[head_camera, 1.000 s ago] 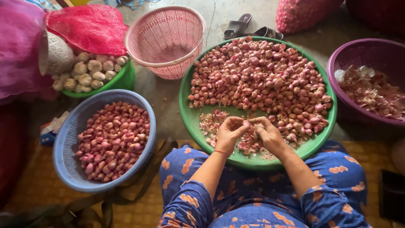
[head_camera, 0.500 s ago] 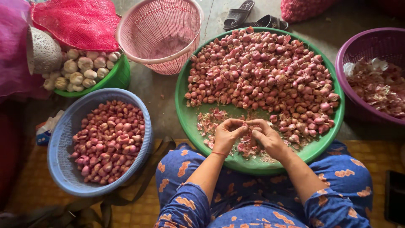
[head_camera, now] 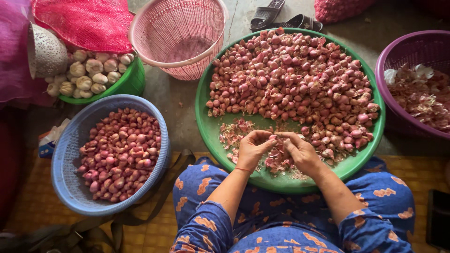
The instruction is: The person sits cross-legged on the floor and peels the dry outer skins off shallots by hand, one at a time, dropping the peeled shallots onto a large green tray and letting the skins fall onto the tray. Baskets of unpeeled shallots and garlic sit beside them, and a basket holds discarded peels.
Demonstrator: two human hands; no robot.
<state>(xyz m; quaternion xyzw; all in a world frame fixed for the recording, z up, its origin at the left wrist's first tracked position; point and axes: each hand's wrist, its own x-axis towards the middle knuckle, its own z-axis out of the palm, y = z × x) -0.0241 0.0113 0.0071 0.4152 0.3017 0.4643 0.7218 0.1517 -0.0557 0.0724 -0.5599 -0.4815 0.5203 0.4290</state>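
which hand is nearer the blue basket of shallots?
Left. The left hand is over the green tray, on the side toward the blue basket; the right hand sits farther across the tray.

A home or market floor workspace. Basins of shallots and garlic sit on concrete beside sandals.

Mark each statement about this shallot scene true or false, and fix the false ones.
1. Both hands meet over the green tray. True.
2. The blue basket holds garlic. False: it holds shallots; the garlic is in the green tub.
3. The pink basket is full of shallots. False: it looks empty.
4. The purple basin holds papery skins. True.
5. A pair of sandals lies beyond the tray. True.
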